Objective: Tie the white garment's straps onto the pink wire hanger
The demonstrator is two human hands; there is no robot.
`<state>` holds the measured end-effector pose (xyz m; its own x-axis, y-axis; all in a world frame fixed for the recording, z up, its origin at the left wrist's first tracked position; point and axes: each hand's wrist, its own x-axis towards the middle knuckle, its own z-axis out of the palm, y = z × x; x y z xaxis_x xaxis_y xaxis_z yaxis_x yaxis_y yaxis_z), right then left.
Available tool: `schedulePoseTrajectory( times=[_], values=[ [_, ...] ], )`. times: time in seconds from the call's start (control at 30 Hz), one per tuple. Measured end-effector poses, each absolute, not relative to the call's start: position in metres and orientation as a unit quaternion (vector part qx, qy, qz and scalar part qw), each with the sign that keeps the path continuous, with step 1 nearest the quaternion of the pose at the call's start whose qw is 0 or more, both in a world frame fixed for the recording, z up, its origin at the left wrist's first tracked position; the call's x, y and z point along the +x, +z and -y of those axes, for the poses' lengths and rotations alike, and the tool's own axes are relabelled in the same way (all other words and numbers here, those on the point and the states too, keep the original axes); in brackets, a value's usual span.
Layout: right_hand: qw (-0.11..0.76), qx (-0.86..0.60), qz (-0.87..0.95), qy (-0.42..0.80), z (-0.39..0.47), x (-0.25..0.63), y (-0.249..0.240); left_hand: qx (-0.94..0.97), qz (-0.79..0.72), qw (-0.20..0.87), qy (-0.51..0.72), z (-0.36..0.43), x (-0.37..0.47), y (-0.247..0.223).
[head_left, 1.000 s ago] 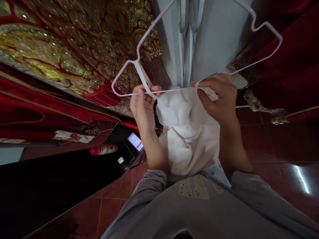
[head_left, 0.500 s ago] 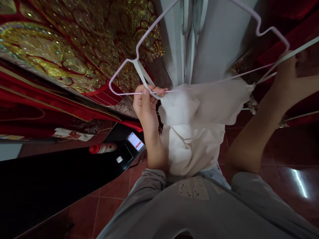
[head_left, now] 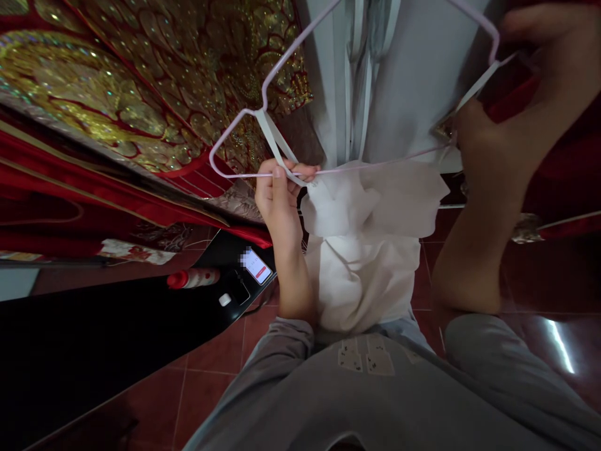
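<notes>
A pale pink hanger (head_left: 237, 119) spans the upper middle, with a white garment (head_left: 370, 250) hanging below its bottom bar. A white strap (head_left: 277, 141) loops over the hanger's left notch. My left hand (head_left: 282, 194) is closed on the garment's left strap and the hanger's bar. On the right, another white strap (head_left: 479, 86) runs up to the hanger's right notch. My right hand (head_left: 507, 113) is at that strap, its thumb near the strap's lower part; it is blurred, and its fingertips are partly hidden.
Red garments with gold sequins (head_left: 113, 113) hang at the left, more red cloth at the right. A black table (head_left: 117, 326) at lower left holds a lit phone (head_left: 256, 266), a dark phone, a white case (head_left: 225, 300) and a red-capped bottle (head_left: 192, 277).
My right hand has moved up and inward, and the right strap now reaches the hanger's right notch instead of stretching out to the right. My left hand keeps its hold, shifted slightly right.
</notes>
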<state>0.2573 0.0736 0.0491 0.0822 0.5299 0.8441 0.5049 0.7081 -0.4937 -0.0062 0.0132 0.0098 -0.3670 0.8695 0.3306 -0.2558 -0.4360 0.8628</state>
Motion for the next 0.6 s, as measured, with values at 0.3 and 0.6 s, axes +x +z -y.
schedulePoseTrajectory(
  times=[0.3, 0.6],
  values=[
    [0.559, -0.359, 0.746, 0.047, -0.03, 0.188, 0.017, 0.406, -0.368, 0.382, 0.744, -0.014, -0.004, 0.006],
    [0.544, -0.436, 0.716, 0.025, -0.019, 0.174, -0.015, 0.467, -0.431, 0.349, 0.689, 0.018, -0.014, 0.0]
  ],
)
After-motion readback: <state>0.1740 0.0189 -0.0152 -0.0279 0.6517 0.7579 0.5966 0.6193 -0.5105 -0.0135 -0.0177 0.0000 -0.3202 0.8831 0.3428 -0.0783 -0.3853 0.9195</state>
